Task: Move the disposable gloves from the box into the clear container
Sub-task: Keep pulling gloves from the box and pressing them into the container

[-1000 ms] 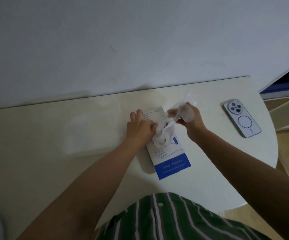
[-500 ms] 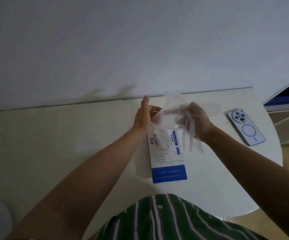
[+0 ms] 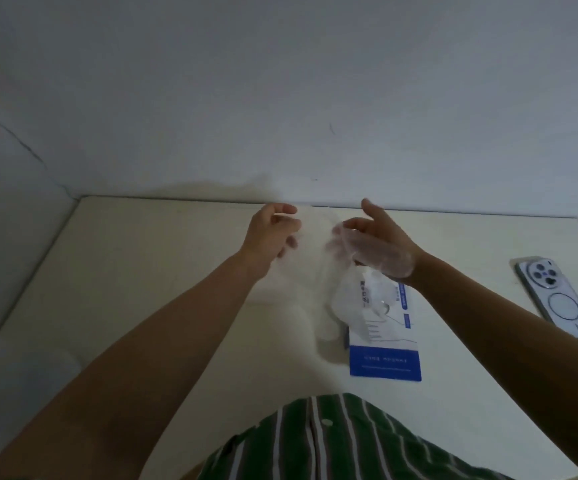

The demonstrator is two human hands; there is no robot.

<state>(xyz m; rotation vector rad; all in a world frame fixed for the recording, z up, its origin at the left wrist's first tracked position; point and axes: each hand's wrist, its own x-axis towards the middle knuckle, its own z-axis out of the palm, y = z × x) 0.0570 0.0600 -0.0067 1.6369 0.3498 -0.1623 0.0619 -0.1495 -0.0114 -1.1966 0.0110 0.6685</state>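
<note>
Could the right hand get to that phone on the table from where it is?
Probably yes. The phone lies on the table off to that hand's right, with nothing between them. But the right hand has clear gloves draped over it, which it would likely drop first.

Blurred: clear gloves, edges unclear; box top hidden behind; left hand grip indistinct.
</note>
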